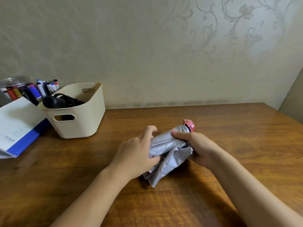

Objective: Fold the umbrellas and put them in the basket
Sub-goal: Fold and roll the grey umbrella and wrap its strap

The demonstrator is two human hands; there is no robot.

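Gripping the half-folded silver umbrella [168, 145] right of the basket [82, 122], left hand [136, 151] and right hand [195, 145] clasp it; 1 black umbrella [62, 101] lies inside already.

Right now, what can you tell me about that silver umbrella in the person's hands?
The silver umbrella is collapsed short, its shiny grey fabric bunched in loose, crumpled pleats, not yet wrapped tight. A glossy pink knob sticks out at its far end. It lies slanted low over the wooden table, right of the cream basket. The left hand grips its near part, the right hand its far part.
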